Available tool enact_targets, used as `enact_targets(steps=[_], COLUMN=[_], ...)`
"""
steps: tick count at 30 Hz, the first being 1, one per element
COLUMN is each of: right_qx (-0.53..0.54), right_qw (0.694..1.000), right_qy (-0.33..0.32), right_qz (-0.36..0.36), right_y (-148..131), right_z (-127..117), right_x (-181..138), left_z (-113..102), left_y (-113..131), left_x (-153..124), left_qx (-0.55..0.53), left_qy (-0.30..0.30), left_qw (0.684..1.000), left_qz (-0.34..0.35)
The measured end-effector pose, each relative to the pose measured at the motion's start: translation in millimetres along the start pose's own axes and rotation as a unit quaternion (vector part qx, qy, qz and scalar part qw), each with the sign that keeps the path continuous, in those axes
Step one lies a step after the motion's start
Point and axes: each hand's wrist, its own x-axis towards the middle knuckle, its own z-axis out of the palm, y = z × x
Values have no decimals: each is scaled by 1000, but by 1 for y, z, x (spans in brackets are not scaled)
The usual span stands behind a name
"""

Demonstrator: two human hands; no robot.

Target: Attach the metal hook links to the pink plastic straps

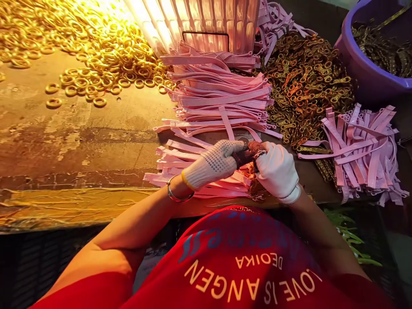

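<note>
**Strap Handling: One Piece in Hand, Ample Stock Remaining**

One pink strap (227, 123) is positioned above the desk (83, 146), where it appears to be pinched between the gloved left hand (219, 161) and right hand (277, 169). The grip of both hands is drawn tight, with fingertips meeting; the portion being handled is covered by the gloves, so completion of this piece cannot be confirmed. The work is judged to be midway.

Judged done: a broad stack of straps (222, 101) is laid crosswise beyond the hands, with small end loops visible along its sides. Whether these are finished or merely staged cannot be determined.

Judged left: brass fittings (309, 86) are heaped to the right of the stack, and a bundle of straps (367, 150) is placed farther right — both are read as pending supply. Gold rings (125, 60) are spread at the left — none is seen joined to a strap.
</note>
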Motion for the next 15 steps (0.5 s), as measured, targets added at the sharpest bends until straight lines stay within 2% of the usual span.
enact_targets(steps=[5, 7, 10, 12, 15], right_qx=[-6, 9, 62, 64, 11], right_qw=[996, 994, 988, 980, 964], right_qy=[-89, -105, -137, -189, -266], right_qz=[21, 20, -19, -26, 9], right_y=[-1, -1, -1, -2, -4], right_z=[1, -2, -13, -20, -25], right_x=[-3, -6, -8, -6, -2], left_z=[16, 18, 15, 14, 17], left_y=[-22, -27, -26, -22, -17], left_x=[-6, -8, -14, -19, -27], left_qx=[110, 67, -10, -20, -7], left_qy=[34, 34, 28, 31, 32], left_qw=[993, 997, 1000, 999, 999], left_qz=[23, 25, -4, -14, -16])
